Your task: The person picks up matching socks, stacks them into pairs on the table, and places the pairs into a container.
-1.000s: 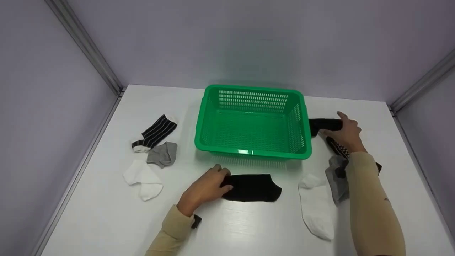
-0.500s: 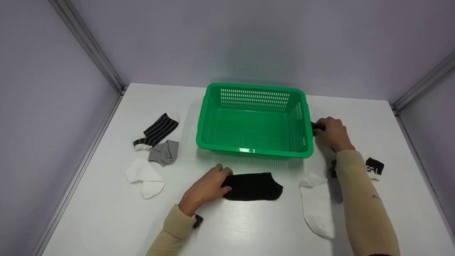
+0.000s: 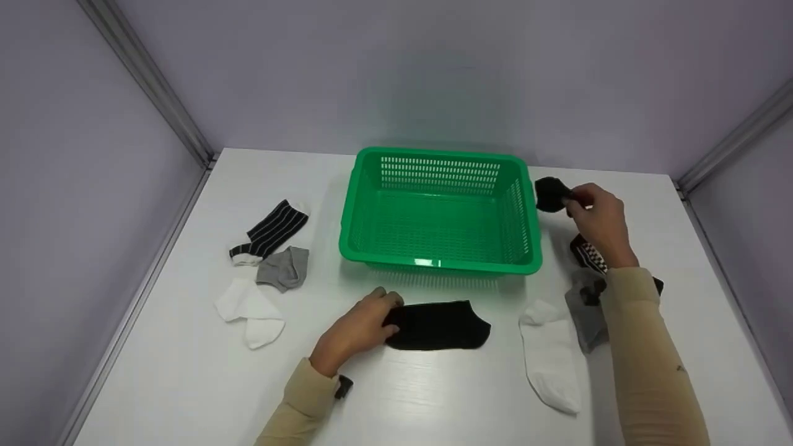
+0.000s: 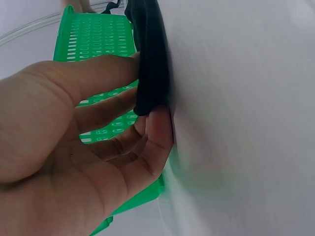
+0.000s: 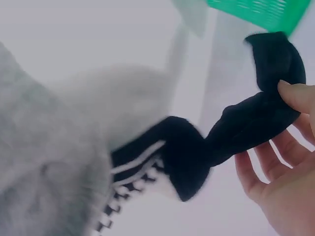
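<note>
Pinches a dark sock (image 3: pixel 551 194) between the thumb and partly spread fingers of the right hand (image 3: pixel 601 217), just right of the green basket (image 3: pixel 433 266). Grips the left end of a flat black sock (image 3: pixel 441 326) between thumb and bent fingers of the left hand (image 3: pixel 361 325), on the surface (image 3: pixel 409 402) in front of the basket.

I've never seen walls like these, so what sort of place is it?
Probably a work booth: pale walls on three sides, metal strips in the corners, and a white table spread with socks.
</note>
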Available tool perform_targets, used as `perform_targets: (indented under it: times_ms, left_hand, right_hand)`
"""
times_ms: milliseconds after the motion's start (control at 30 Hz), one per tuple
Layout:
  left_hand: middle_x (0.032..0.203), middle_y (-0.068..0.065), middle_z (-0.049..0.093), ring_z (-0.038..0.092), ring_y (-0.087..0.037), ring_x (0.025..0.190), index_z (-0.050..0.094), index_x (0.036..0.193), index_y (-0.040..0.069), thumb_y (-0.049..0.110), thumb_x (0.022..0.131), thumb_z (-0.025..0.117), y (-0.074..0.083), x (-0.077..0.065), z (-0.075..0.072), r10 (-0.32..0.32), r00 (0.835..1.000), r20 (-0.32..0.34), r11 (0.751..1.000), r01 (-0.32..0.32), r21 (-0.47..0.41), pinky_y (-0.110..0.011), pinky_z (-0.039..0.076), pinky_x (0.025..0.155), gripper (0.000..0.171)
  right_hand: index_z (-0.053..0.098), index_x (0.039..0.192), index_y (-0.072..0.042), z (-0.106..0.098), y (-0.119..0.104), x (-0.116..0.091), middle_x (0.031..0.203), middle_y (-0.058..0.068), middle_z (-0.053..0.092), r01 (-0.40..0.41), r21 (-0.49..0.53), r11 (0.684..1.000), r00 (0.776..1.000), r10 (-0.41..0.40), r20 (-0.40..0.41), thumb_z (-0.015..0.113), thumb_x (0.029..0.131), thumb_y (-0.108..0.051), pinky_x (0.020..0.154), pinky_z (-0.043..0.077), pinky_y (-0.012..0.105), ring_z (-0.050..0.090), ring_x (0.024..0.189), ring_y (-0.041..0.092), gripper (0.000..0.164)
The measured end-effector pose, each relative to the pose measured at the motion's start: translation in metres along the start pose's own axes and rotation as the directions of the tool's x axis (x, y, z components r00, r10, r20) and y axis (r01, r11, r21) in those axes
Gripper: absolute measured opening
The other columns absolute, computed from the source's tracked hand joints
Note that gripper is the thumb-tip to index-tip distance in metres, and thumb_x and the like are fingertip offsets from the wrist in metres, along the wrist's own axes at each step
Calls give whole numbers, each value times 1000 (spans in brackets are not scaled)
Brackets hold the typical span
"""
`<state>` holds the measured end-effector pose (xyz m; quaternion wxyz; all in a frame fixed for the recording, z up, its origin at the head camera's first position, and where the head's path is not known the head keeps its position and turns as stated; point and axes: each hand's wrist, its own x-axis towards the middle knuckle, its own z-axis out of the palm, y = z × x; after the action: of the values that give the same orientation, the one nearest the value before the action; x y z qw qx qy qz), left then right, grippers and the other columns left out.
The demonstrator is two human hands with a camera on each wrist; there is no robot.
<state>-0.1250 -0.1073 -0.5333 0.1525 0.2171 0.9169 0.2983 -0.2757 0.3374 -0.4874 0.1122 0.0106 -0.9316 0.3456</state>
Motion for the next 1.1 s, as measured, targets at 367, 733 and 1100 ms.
perform_targets:
  times_ms: [367, 733, 1100]
  left_hand:
    - [122, -16, 66, 65, -29, 113, 64, 133, 0, 15, 97, 75, 3, -3, -3, 15, 1000, -10, 1000, -15, 21, -46, 55, 100, 41]
    - [124, -15, 65, 62, -28, 117, 63, 136, 2, 20, 100, 72, 7, -4, -5, 3, 999, -37, 1000, -3, 4, -46, 55, 102, 42]
    - [131, -16, 64, 64, -30, 121, 63, 136, 6, 27, 103, 69, 17, -3, -12, 106, 989, -104, 941, -133, -310, -43, 57, 100, 39]
  right_hand:
    - [71, 123, -2, -24, -23, -25, 97, -15, 68, -29, 170, 985, 998, 39, -57, 68, 103, -34, 71, 51, 12, 64, 83, -5, 38]
    - [72, 118, 0, -19, -59, -62, 97, -16, 71, -5, 333, 943, 999, -10, 42, 70, 102, -27, 72, 55, 14, 69, 82, 1, 31]
    - [75, 109, -2, 20, -109, -113, 99, -3, 75, 100, 458, 883, 981, -165, 104, 73, 97, -3, 79, 57, 16, 71, 88, 4, 12]
